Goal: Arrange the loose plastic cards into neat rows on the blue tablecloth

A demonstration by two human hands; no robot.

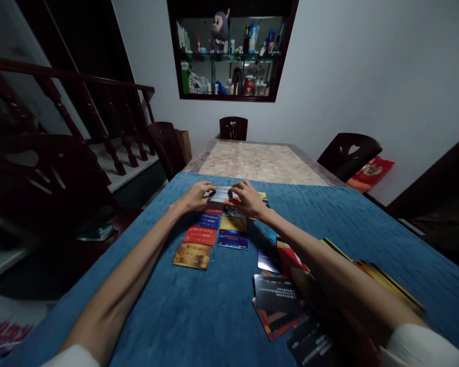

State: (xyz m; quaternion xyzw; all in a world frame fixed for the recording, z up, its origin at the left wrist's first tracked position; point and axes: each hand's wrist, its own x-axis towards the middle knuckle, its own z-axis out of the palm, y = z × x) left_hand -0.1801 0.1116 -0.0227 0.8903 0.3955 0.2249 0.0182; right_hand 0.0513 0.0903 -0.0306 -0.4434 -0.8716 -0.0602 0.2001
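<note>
Both of my hands reach to the far end of two columns of cards on the blue cloth (199, 316). My left hand (196, 198) and my right hand (248, 199) together pinch a silver-grey card (222, 194) by its two ends, flat just above the cloth. Below it lie a blue card (209, 220), a red card (200, 235) and a gold card (192, 255) in the left column. A yellow card (233, 224) and a dark blue card (233, 239) sit in the right column.
A loose heap of dark and red cards (279, 300) lies under my right forearm. Dark wooden chairs (233, 128) stand around the marble-topped table (258, 162). A stair railing (72, 107) is at the left, a wall niche with bottles (229, 56) ahead.
</note>
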